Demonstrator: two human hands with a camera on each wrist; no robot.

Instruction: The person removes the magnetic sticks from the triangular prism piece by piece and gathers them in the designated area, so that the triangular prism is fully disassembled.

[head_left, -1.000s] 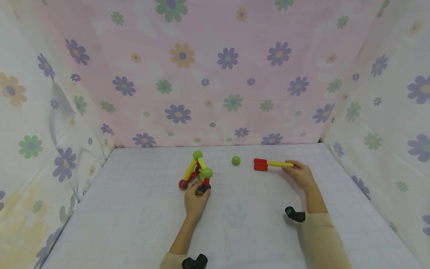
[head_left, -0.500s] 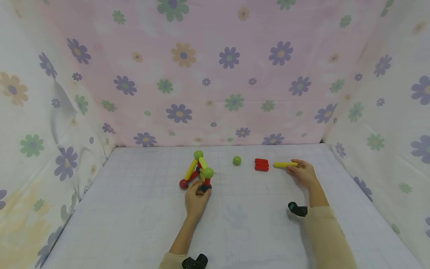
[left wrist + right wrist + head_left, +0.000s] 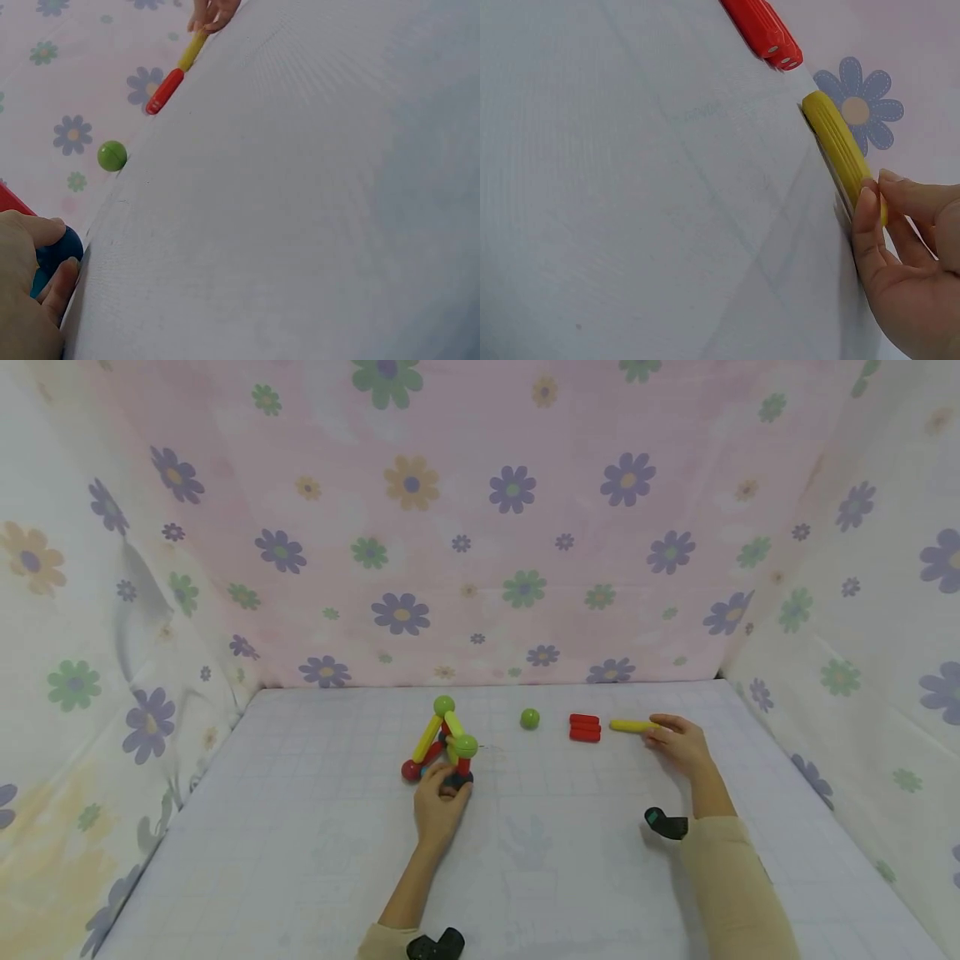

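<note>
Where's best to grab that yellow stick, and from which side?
Pinch the yellow stick near its right end, across its width, probably coming from the right: it's long and slim, and its left end points toward the red sticks, which could get bumped.

A whitish, faintly gridded tabletop (image 3: 540,860) is holding up a ball-and-rod frame (image 3: 427,739). Lone green ball (image 3: 530,718) is sitting near the back, three red rods (image 3: 585,727) are lying bunched together to its right, and a yellow rod (image 3: 628,726) is resting or hovering, honestly I'm not seeing which.
</note>
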